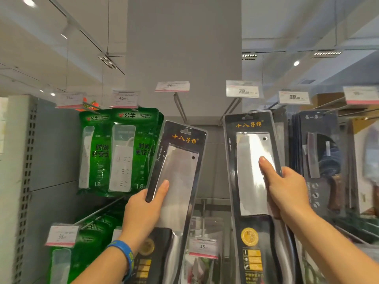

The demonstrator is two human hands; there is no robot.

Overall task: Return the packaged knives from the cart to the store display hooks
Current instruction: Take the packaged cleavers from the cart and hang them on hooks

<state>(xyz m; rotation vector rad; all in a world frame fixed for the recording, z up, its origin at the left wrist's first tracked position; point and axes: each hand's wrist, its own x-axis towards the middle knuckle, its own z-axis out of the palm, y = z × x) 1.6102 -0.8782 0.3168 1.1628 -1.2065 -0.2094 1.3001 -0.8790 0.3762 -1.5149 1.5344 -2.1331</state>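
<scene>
While both packaged cleavers are held up in front of the store display, each stands blade end up and handle end down. The left knife pack (178, 181) has its long axis tilted, its top leaning right toward a bare metal hook (180, 108) under a price tag (172, 86). The left hand (143, 208), with a blue wristband (123, 255) on its wrist, grips this pack's left edge, thumb laid across the front and fingers behind. The right knife pack (252, 171) is almost upright, its top just beside a second hook (230, 109); whether its hang hole is on that hook cannot be told. The right hand (287, 189) holds its right edge, thumb pressed flat on the clear plastic over the blade. Both packs are long, glossy black cards with clear blisters, yellow lettering, broad rectangular steel blades and black handles. Green bagged power strips (121, 150) hang at left, and more dark knife packs (315, 152) at right.
</scene>
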